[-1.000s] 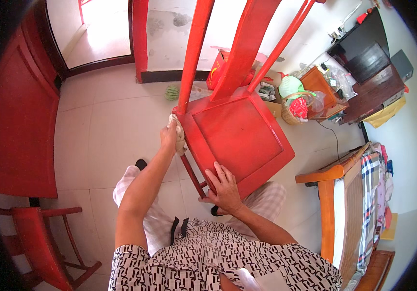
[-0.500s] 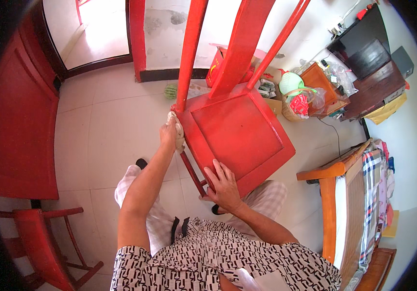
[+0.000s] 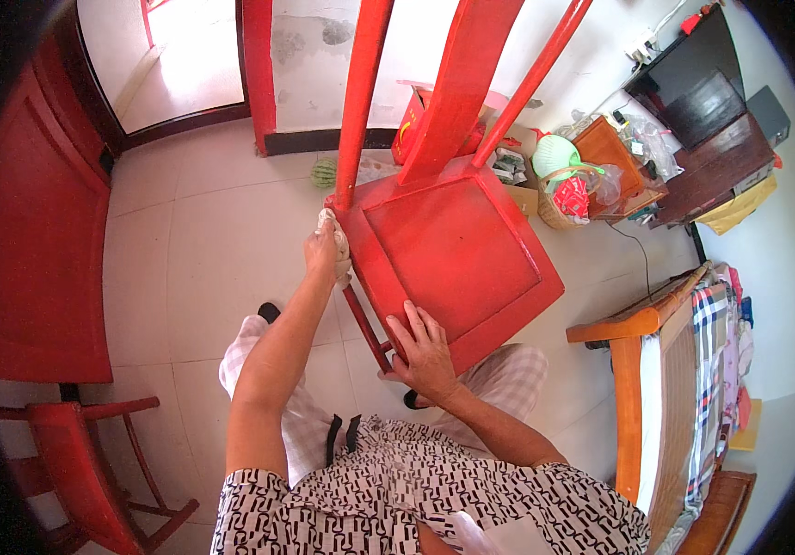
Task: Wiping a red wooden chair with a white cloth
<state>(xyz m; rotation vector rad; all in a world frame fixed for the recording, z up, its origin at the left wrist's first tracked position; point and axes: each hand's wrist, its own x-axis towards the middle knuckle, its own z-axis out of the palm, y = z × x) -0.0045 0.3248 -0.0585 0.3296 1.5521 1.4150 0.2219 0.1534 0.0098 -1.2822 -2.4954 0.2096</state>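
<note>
A red wooden chair (image 3: 457, 254) with tall back slats stands right in front of me, its seat tilted in view. Along the left edge of the seat, near the back post, my left hand (image 3: 321, 252) presses a pale cloth (image 3: 339, 242), fingers wrapped round it. My right hand (image 3: 423, 351) lies on the front left corner of the seat with its fingers spread and holds nothing. The thumb of that hand is over the seat's edge. The underside of the chair is mostly hidden.
A second red chair (image 3: 83, 462) stands at lower left, by a red door (image 3: 41, 231). A watermelon (image 3: 324, 173) lies on the floor near the wall. Behind the chair are a wicker basket (image 3: 553, 211) and a wooden cabinet. At right is a wooden bed (image 3: 627, 398).
Almost nothing differs. My left hand and the cloth stay at the seat's left edge, and my right hand rests on the same corner, shifted very slightly.
</note>
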